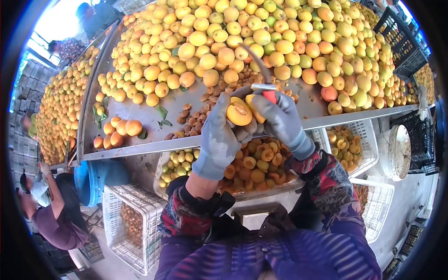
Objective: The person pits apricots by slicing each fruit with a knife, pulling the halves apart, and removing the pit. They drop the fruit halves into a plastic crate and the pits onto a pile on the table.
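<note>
Both my hands wear grey gloves and meet above the near edge of the metal table [154, 146]. My left hand [215, 140] is closed around a split apricot [239, 112], its cut orange face turned up with the hollow showing. Pressed against the other half [254, 110] are the thumb and fingers of my right hand [285, 119]. That same hand grips a curved knife [262, 67] by its red handle, the blade pointing up and away over the fruit. Loose brown pits [198, 116] lie on the table just behind my hands.
Whole apricots [196, 38] are heaped across the table; several sit apart [119, 130] at its left corner. Below stand a container of halved apricots [256, 175], white crates [123, 224], a blue barrel [93, 179] and a white bucket [400, 151]. A person [58, 221] sits at left.
</note>
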Demonstrator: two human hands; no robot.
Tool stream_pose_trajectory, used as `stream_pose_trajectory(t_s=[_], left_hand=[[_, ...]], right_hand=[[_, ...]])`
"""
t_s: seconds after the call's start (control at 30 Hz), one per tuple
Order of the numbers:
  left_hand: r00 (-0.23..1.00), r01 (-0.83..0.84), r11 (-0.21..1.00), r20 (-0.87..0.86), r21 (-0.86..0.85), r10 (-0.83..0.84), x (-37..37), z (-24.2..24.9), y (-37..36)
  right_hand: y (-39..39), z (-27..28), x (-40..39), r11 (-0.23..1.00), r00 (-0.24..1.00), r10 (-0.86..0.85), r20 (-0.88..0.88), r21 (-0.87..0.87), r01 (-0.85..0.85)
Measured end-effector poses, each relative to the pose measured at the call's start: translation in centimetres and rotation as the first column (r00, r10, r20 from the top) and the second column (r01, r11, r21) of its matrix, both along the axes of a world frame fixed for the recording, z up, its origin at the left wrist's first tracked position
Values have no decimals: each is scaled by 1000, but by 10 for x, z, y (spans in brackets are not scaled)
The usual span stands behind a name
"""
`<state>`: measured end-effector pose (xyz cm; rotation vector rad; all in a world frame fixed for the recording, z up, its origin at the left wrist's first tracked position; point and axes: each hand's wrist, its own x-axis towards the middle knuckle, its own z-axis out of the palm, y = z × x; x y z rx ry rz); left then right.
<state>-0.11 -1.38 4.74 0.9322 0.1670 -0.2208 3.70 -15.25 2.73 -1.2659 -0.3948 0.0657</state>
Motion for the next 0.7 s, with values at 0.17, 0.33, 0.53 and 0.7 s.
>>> stream_pose_trajectory(t_s=[0.17, 0.33, 0.53, 0.7], left_hand=[[994, 33, 976, 108, -214, -9, 1, 2, 4], [990, 68, 972, 136, -224, -38, 6, -7, 13], [976, 69, 985, 215, -157, -34, 4, -2, 7], [967, 72, 995, 251, -64, -54, 6, -3, 11]], right_hand=[[-28, 19, -2, 978, 932, 155, -327, -81, -191], [-53, 27, -3, 917, 895, 208, -395, -241, -320], [-56, 30, -8, 889, 895, 247, -371, -282, -362], [-56, 0, 2, 961, 956, 245, -159, -89, -261]])
